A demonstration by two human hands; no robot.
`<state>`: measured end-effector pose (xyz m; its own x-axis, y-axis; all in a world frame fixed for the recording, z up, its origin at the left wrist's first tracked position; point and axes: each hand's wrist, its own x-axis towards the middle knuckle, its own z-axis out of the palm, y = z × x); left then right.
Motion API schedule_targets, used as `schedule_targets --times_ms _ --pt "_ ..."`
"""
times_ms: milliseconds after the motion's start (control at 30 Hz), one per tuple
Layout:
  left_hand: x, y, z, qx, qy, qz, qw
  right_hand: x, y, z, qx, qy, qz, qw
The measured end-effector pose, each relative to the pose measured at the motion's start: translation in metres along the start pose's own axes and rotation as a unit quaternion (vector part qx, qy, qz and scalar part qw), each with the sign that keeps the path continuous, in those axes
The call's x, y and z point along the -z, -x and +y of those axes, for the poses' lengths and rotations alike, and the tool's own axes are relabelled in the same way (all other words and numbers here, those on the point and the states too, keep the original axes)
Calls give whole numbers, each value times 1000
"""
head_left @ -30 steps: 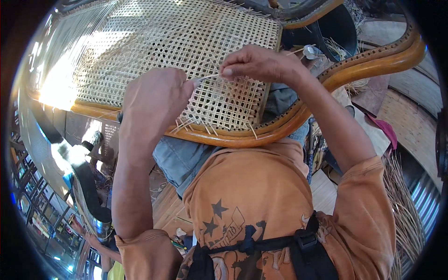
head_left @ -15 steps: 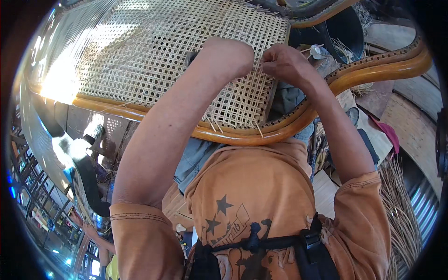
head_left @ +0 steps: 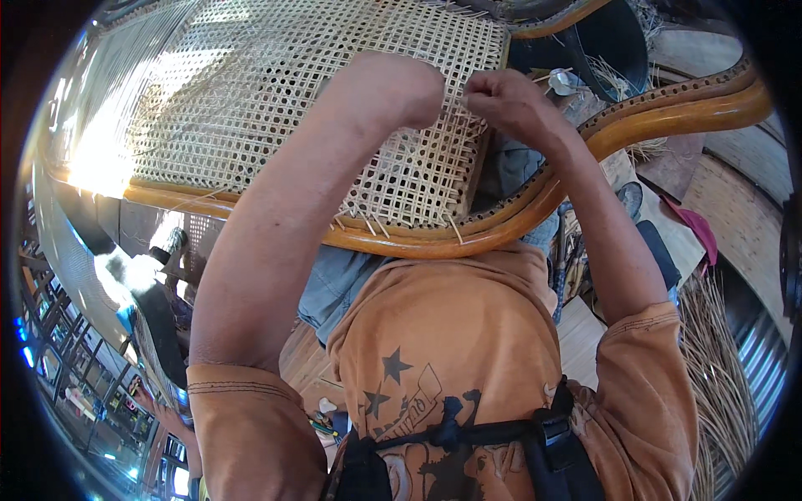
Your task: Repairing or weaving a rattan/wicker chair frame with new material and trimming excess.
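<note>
A woven cane panel (head_left: 276,108) in a curved wooden frame (head_left: 535,200) lies across my lap. My left hand (head_left: 401,88) rests curled on the weave near its right edge, knuckles bent toward the right hand. My right hand (head_left: 505,100) is pinched shut just beside it, gripping a thin cane strand (head_left: 458,98) at the panel's right side. The two hands almost touch. Loose cane ends (head_left: 376,225) stick out along the near rim of the frame.
A bundle of loose cane strands (head_left: 718,376) lies on the floor at the right. A dark round seat (head_left: 601,42) with scraps and a small metal object (head_left: 564,81) sits behind the frame. A pink cloth (head_left: 693,230) lies at the right.
Both hands have moved up and to the right along the weave. The left forearm has swung across the panel, and the hands have come closer together.
</note>
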<state>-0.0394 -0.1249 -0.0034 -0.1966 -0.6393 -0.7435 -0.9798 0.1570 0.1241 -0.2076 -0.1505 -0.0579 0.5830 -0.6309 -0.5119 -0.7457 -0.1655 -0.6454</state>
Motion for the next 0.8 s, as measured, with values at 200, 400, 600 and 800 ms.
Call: schedule_targets --times_ms 200,400,600,800 --pt "-4 -2 -1 17 -19 4 1000 -2 5 -10 -24 64 13 998" --pt "11 -7 14 -6 -36 32 999 -2 2 -9 -29 133 8 991" --pt "5 -23 22 -29 -11 10 999 -5 -4 -6 -73 138 11 988" --pt "-6 -29 11 -43 36 -8 998 -5 -5 -9 -66 178 19 982"
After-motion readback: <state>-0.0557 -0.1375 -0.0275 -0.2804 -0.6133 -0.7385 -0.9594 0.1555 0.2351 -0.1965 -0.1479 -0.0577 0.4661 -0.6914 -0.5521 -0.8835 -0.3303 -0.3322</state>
